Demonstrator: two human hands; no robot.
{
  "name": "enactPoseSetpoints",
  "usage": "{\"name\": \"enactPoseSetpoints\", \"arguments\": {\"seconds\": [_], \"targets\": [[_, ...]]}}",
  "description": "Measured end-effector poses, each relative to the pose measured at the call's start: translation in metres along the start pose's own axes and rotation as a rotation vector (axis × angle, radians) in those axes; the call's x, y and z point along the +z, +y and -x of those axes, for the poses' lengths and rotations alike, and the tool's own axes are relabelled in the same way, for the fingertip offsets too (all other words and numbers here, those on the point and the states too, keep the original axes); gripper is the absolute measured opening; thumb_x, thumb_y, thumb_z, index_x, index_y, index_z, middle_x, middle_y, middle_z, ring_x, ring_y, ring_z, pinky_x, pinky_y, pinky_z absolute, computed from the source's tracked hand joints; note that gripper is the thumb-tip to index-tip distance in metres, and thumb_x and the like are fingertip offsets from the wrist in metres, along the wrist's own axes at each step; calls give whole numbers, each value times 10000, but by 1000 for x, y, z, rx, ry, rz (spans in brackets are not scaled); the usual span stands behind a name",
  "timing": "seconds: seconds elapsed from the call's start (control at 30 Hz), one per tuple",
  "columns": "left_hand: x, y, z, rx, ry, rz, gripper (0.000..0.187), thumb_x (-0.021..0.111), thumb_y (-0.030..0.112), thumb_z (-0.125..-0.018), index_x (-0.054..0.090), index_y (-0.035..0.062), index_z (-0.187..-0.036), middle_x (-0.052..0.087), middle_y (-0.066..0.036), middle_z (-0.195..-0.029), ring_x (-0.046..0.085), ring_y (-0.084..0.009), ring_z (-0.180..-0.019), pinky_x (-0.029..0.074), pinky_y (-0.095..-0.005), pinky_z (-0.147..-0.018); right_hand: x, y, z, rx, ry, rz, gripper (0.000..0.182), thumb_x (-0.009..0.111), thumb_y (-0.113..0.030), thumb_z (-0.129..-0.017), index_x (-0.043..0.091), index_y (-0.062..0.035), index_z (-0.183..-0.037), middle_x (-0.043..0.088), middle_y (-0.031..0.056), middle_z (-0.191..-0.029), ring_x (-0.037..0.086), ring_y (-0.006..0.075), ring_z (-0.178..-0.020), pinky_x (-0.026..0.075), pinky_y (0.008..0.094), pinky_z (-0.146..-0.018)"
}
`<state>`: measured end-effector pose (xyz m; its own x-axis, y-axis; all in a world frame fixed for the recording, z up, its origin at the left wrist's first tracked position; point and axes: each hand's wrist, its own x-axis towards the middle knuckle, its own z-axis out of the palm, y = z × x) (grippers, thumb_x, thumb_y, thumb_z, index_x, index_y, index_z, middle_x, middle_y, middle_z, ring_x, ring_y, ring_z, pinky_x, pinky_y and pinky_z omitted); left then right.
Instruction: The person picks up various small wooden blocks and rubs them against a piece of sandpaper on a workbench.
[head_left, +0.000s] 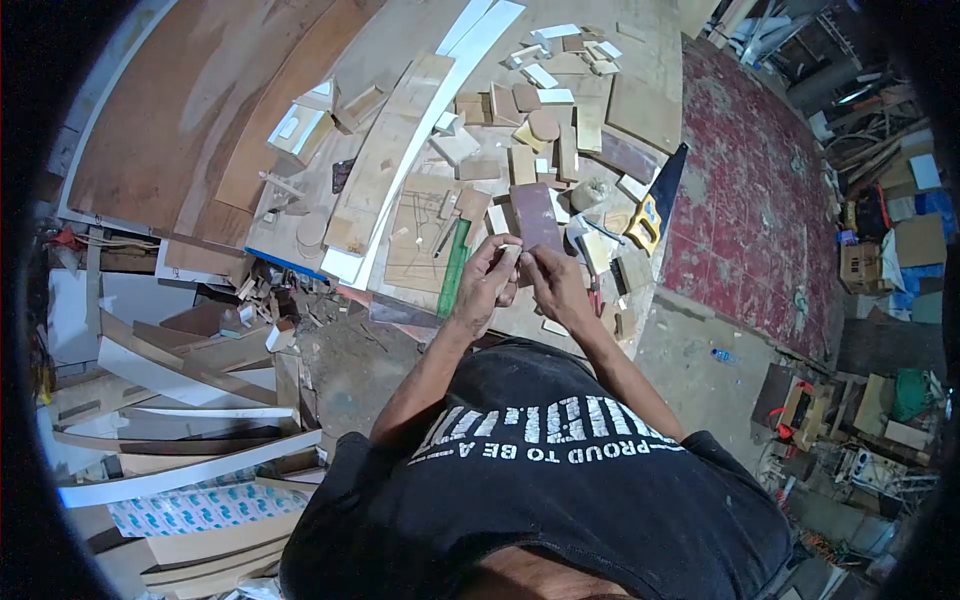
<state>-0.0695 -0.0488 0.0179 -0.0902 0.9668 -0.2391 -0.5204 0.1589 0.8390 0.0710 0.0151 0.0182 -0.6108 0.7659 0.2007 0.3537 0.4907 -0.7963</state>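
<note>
Close in front of my chest, over the near edge of the workbench, both hands come together around a small pale wooden piece (509, 256). My left hand (484, 283) is closed, pinching the piece between thumb and fingers. My right hand (559, 287) is closed too, its fingertips meeting the piece from the other side; the fingers partly hide its shape. Just beyond them lies a purple-brown rectangular sheet (537, 216) that looks like sandpaper. A green ruler (454, 266) lies beside my left hand, near a pencil (444, 238) on a board with drawn lines (415, 257).
A handsaw (649, 222) with a yellow handle lies at the bench's right edge. Many wooden offcuts (543, 126) cover the bench, with a long white curved strip (412, 150) to the left. Curved boards (190, 485) are stacked on the floor at left; clutter lines the right side.
</note>
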Motion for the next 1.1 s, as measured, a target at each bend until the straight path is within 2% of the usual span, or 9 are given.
{"name": "enactPoseSetpoints", "arguments": {"seconds": [0.1,0.17,0.37,0.5,0.57,0.6,0.83,0.97,1.1], "targets": [[-3,-18,-1,-13,59,0,164,501,143,-993,549,93,-1142,474,35,-725,359,-10,-509,299,-177,-442,10,7,10,-15,7,24,101,563,-74,-890,528,19,-873,579,240,-763,574,441,-688,421,498,-594],[0,-26,-5,113,66,-360,180,491,151,-1001,552,71,-1150,507,37,-760,379,0,-530,307,-181,-445,2,8,12,-14,-97,217,85,552,-67,-879,530,15,-875,595,232,-781,589,441,-711,440,510,-605],[12,-2,-2,84,109,-132,156,471,168,-1008,562,101,-1115,452,76,-690,347,1,-525,257,-181,-443,-17,-12,-9,-141,-72,67,63,557,-40,-852,531,10,-881,589,222,-767,584,426,-672,452,479,-588],[2,-11,-2,1,145,-194,161,476,170,-1005,570,89,-1106,469,69,-680,402,-6,-583,309,-182,-500,9,3,4,-22,-13,64,66,557,-31,-848,529,20,-879,577,230,-774,578,438,-694,432,489,-587],[-2,-26,-8,381,112,-620,206,484,202,-1004,583,45,-1091,523,25,-691,504,-73,-625,423,-250,-535,10,5,9,-22,-5,173,80,534,56,-770,527,23,-842,537,208,-711,545,391,-621,417,446,-554],[3,-14,-2,258,128,-684,231,473,199,-1006,575,13,-1097,557,7,-721,542,-111,-658,461,-281,-623,4,2,7,-18,-8,178,80,534,56,-770,527,23,-842,537,208,-711,545,391,-621,417,446,-554],[-5,-13,-6,161,154,-474,232,482,218,-1001,584,33,-1096,504,28,-726,414,-64,-614,374,-252,-547,5,0,-1,-68,-17,15,56,549,2,-837,530,36,-877,566,238,-769,564,442,-710,432,485,-623],[-4,-12,-1,368,89,-798,231,484,214,-997,574,42,-1122,541,19,-739,504,-116,-648,431,-296,-590,-3,0,2,-120,-49,85,140,517,78,-738,528,37,-871,537,199,-709,565,384,-672,454,427,-617],[-5,-12,-3,281,109,-466,210,480,176,-996,576,22,-1103,524,31,-724,501,-106,-621,434,-285,-565,-7,-2,-2,-69,-76,-6,149,530,56,-719,548,-20,-846,540,176,-722,554,359,-657,436,403,-596]]}}
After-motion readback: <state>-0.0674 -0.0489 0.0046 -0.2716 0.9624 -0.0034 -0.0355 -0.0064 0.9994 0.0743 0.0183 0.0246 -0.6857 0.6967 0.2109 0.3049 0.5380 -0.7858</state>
